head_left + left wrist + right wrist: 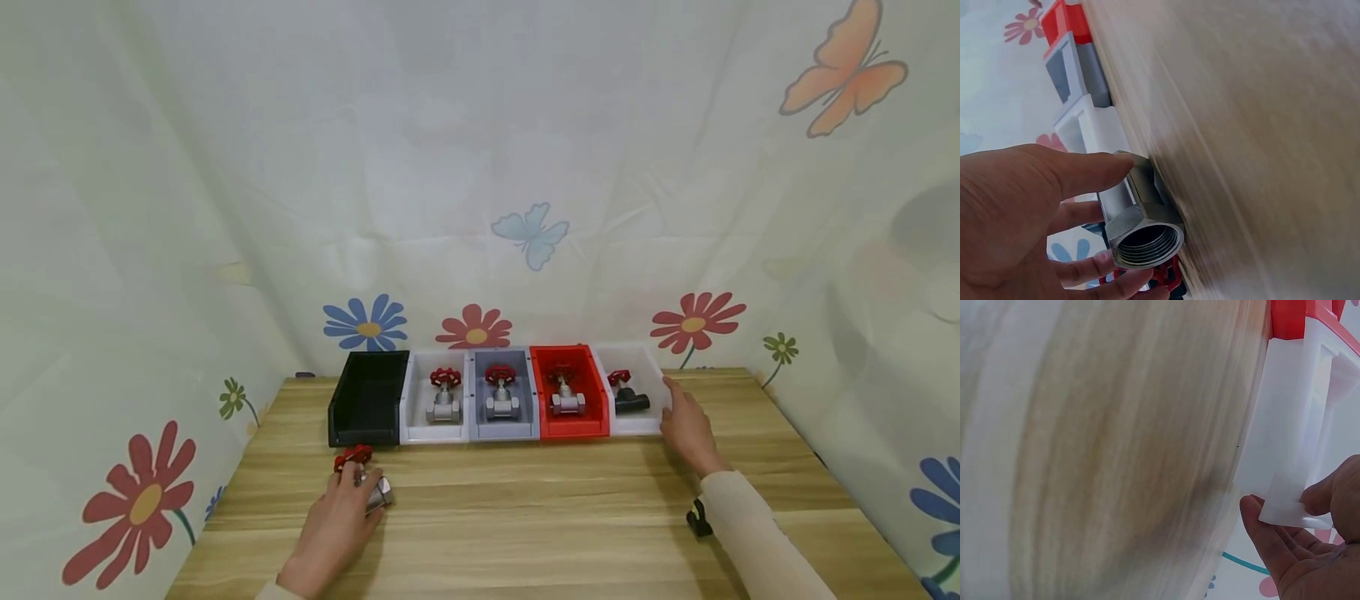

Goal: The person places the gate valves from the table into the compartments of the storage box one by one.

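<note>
My left hand (339,515) grips a metal gate valve (1144,219) by its body, thumb on one side and fingers on the other. Its threaded opening faces the left wrist camera, and its red handwheel (353,457) points toward the black bin (365,437). That valve is low over the table, just in front of the black bin. At the row's far right, my right hand (688,427) pinches the side wall of a white bin (1285,431) between thumb and fingers. Inside this bin is a black pipe fitting with a red handle (632,403).
Between the end bins stand another white bin (438,435), a grey bin (504,432) and a red bin (573,429), each with a red-wheeled valve inside. A small black part (699,520) lies beside the right sleeve. Patterned cloth (465,167) hangs behind the wooden table (510,525).
</note>
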Demonstrator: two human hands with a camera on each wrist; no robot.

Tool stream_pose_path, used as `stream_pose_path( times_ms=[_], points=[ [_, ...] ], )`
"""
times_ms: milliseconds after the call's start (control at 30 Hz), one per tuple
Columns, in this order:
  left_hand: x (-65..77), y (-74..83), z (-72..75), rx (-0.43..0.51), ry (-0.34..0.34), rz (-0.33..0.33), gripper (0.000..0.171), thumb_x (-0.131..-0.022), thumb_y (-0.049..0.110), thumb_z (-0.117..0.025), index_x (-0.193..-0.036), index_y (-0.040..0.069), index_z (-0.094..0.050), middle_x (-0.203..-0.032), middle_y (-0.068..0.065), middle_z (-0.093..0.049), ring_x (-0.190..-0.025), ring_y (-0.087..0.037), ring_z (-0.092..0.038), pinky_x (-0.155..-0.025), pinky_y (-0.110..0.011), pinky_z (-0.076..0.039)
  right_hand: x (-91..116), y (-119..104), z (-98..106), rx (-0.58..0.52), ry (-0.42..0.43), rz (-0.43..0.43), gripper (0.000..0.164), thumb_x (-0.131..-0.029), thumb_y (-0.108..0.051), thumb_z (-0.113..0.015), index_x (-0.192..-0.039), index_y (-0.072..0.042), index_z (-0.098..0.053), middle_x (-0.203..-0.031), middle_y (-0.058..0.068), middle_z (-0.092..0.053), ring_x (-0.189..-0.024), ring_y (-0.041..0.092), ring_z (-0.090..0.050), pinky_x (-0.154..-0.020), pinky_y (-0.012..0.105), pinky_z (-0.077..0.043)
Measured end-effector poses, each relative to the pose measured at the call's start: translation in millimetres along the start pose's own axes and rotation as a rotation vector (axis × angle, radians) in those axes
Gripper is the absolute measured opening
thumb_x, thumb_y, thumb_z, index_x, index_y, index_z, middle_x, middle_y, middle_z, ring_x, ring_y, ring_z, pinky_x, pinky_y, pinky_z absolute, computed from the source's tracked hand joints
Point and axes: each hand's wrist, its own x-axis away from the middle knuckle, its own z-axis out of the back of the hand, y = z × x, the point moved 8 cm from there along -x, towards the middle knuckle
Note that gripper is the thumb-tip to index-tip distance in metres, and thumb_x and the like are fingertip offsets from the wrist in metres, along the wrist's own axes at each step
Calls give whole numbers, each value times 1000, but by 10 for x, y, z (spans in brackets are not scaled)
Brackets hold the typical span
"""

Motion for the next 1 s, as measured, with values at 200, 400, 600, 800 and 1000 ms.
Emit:
stream_pose_path(
  times_ms=[200, 400, 600, 800, 1000],
  points=[
    [-5, -7, -1, 27, 21, -5, 47, -76, 22, -82, -120, 14, -67, -113, -20, -52, -96, -38, -61, -57, -46, -52, 5, -15, 12, 1, 3, 2, 56, -94, 0, -48, -147, 3, -31, -127, 39, -50, -111, 53, -53, -93, 65, -43],
    [2, -29, 0, 32, 10, 18, 45, -78, 22, -81, -120, 12, -67, -107, -23, -54, -86, -36, -64, -56, -46, -51, -2, -17, 6, 4, 0, 2, 56, -94, 0, -49, -148, 3, -31, -128, 39, -50, -112, 53, -53, -93, 65, -43],
    [-13, -39, -9, 43, -14, 12, 46, -79, 24, -79, -121, 14, -66, -107, -29, -62, -90, -39, -66, -62, -51, -53, -1, -36, 28, 7, 17, 27, 56, -94, 0, -49, -147, 5, -32, -127, 39, -51, -112, 53, -53, -92, 65, -43],
    [-55, -82, -109, 69, -63, 19, 51, -77, 25, -81, -124, 11, -64, -114, -30, -62, -96, -39, -65, -69, -52, -54, 5, -32, 33, 11, 32, 41, 56, -93, 1, -49, -146, 5, -33, -124, 39, -52, -109, 53, -54, -90, 65, -44],
    [-87, -81, -102, 79, -54, 23, 53, -76, 29, -82, -122, 10, -65, -116, -30, -62, -93, -41, -66, -65, -52, -53, 14, -37, 34, 17, 36, 46, 55, -93, 1, -48, -146, 5, -33, -122, 39, -53, -108, 53, -55, -88, 65, -45]
  ],
)
